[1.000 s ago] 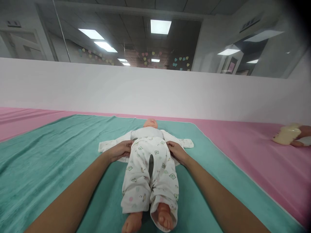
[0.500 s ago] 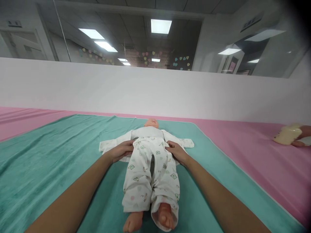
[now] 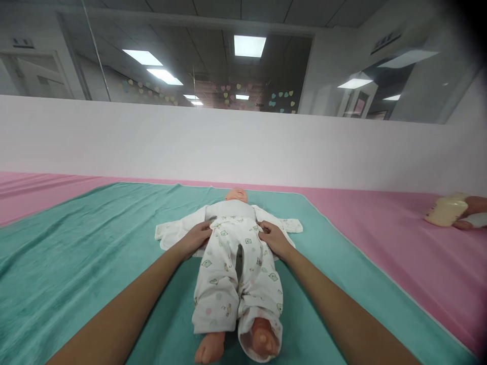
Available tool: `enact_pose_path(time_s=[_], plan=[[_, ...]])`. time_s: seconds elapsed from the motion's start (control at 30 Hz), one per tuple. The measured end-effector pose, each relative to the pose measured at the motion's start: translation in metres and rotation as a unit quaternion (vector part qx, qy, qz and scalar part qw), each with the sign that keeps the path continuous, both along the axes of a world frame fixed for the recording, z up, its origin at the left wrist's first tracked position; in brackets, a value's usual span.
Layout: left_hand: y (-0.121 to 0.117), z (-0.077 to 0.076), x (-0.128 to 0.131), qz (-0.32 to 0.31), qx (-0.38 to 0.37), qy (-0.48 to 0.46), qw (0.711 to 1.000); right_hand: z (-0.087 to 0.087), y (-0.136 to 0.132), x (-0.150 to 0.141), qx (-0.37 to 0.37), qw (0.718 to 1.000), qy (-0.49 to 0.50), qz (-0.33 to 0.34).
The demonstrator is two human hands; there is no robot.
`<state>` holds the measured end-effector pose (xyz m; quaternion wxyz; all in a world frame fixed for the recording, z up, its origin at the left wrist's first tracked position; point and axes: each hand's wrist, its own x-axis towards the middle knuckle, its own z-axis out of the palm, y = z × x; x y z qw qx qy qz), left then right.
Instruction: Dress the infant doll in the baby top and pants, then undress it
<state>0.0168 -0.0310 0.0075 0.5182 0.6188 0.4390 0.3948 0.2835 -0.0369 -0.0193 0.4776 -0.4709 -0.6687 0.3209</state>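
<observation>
On its back lies a baby doll (image 3: pixel 236 194), head away from me and bare feet toward me. It wears white printed pants (image 3: pixel 243 238), split at the crotch, over a white long-sleeved top (image 3: pixel 228 209) whose lower flaps spread out at both sides. My left hand (image 3: pixel 196 238) is closed at the left edge of the waistband, thumb on top. At the opposite edge, my right hand (image 3: pixel 274 238) pinches the waistband with its fingertips. Both hands are at about the same height on the doll's hips. The undersides of my fingers are hidden.
A teal blanket (image 3: pixel 114 243) lies under the doll, over a pink sheet (image 3: pixel 411 243). At the far right, another person's hand (image 3: pixel 475 205) or a doll's is beside a cream-coloured bottle (image 3: pixel 446 210). A white wall (image 3: pixel 228 147) with glass above it stands behind.
My left hand has shifted slightly inward and up along the waistband. The pants' waist sits a little differently, and the doll's legs have moved slightly right. The bottle has stayed put.
</observation>
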Motion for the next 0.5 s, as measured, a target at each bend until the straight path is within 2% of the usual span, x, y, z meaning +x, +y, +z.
enact_pose_path(time_s=[0.13, 0.2, 0.37, 0.5], plan=[[0.005, -0.008, 0.007, 0.072, 0.05, -0.001, 0.996, -0.006, 0.006, -0.004, 0.027, 0.995, -0.055, -0.08], [0.007, -0.01, 0.012, 0.093, 0.054, 0.0, 0.994, -0.01, 0.009, -0.006, 0.032, 0.993, -0.052, -0.099], [0.015, -0.014, 0.019, 0.093, 0.05, -0.016, 0.994, -0.011, 0.014, -0.007, 0.01, 0.997, -0.01, -0.069], [0.022, -0.018, 0.019, 0.108, 0.063, -0.007, 0.992, -0.005, 0.022, -0.004, 0.013, 0.997, -0.071, -0.001]])
